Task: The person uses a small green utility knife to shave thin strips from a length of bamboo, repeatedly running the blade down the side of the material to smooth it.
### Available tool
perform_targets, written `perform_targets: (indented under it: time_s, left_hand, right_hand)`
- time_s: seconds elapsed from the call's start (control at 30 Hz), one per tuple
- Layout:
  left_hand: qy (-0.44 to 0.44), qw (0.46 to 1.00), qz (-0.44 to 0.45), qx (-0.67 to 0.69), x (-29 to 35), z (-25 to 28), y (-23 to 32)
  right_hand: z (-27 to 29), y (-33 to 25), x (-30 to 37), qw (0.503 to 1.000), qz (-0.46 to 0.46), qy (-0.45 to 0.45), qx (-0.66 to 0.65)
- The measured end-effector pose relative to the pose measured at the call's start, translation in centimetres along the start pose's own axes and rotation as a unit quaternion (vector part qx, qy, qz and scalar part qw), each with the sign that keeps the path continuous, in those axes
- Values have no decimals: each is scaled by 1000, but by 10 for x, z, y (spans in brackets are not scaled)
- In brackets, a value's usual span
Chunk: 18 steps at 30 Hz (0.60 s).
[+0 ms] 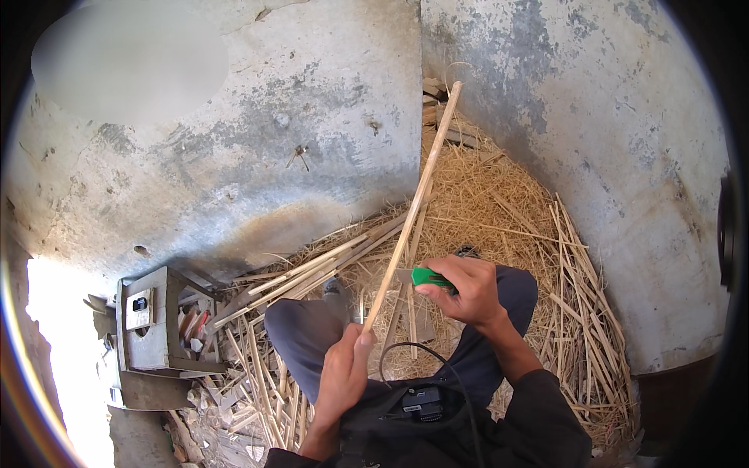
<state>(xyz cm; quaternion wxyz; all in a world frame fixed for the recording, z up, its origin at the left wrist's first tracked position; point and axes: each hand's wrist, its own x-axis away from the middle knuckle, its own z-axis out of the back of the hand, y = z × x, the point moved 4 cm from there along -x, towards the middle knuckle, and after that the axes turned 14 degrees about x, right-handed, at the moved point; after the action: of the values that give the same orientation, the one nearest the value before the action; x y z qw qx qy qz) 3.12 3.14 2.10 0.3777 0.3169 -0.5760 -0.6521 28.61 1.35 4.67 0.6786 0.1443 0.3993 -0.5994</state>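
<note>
My left hand (pixel 345 370) is closed round the lower end of a long, pale wooden stick (pixel 413 210). The stick slants up and to the right, its far tip near the corner of the walls. In my right hand (pixel 470 290) is a green-handled utility knife (pixel 431 278), gripped by its handle. Its short blade points left, close to the stick; whether it touches the wood I cannot tell. Both hands are above my bent knees.
Curly wood shavings (pixel 488 187) heap up in the corner. Bundles of thin sticks (pixel 589 320) lie along the right, with more sticks (pixel 312 269) at the left. A worn wooden stool (pixel 148 351) lies at far left. A black cable (pixel 429 349) loops before my lap.
</note>
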Motion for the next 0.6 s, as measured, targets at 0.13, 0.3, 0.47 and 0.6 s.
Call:
perform_targets:
  time_s: [0.13,0.3,0.47,0.6]
  left_hand:
    - [-14,1000,-7,-6,2,-4,3]
    - [-11,1000,-15,-25,3,-4,4]
    - [-9,999,-24,-38,4,-5,3]
    - [-7,999,-25,-44,4,-5,4]
  right_hand:
    - [0,-1,-1,1000,9,-1,1]
    - [-1,-2,-1,1000,16,5,4]
    - [2,-3,-3,1000,10,10,11]
    - [3,-3,-4,1000,4,20,22]
